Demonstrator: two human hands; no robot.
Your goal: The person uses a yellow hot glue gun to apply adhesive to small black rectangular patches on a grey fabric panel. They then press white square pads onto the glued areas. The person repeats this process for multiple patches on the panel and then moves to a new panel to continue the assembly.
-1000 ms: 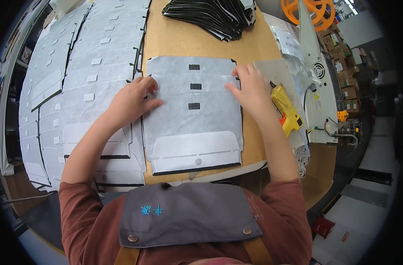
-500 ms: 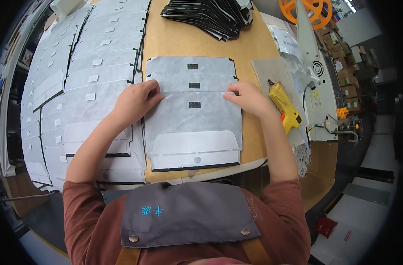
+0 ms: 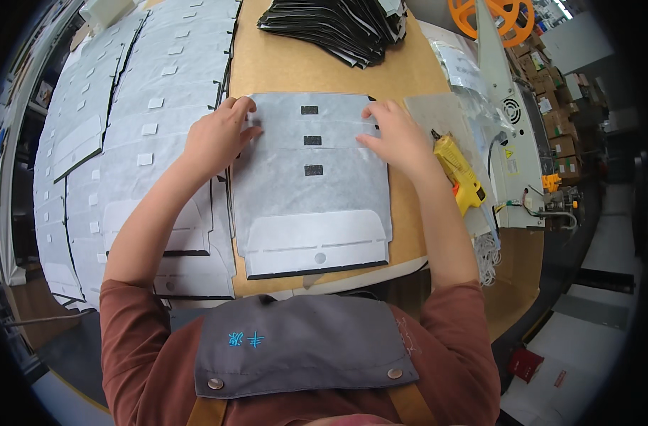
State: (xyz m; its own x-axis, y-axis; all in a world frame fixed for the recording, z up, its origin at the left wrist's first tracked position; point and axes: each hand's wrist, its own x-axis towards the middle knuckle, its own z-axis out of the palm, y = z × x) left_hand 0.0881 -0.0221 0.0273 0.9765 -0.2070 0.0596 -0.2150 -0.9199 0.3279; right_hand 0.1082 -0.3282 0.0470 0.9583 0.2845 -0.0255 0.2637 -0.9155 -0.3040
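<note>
In front of me lies a stack of overlapping pale grey fabric panels [image 3: 317, 193], with a small black patch [image 3: 313, 170] on each exposed strip. At its near end are a white flap with a round dot and a black bottom edge. My left hand [image 3: 223, 136] is at the stack's upper left edge, thumb and forefinger apart. On the opposite edge, near the upper right corner, my right hand [image 3: 393, 138] has its thumb and fingers spread. Neither hand grips anything that I can see; the undersides of the fingers are partly hidden.
Rows of similar panels with white patches [image 3: 149, 129] cover the table's left side. A pile of black-and-white pieces [image 3: 331, 32] lies at the back. To the right are a yellow glue gun [image 3: 459, 174], plastic bags [image 3: 473, 78] and a grey machine [image 3: 512, 153] with an orange reel [image 3: 501, 21].
Both hands have moved away from me, up along the panel edges to the top strip. Their pinched fingers have parted. The panels have shifted only slightly.
</note>
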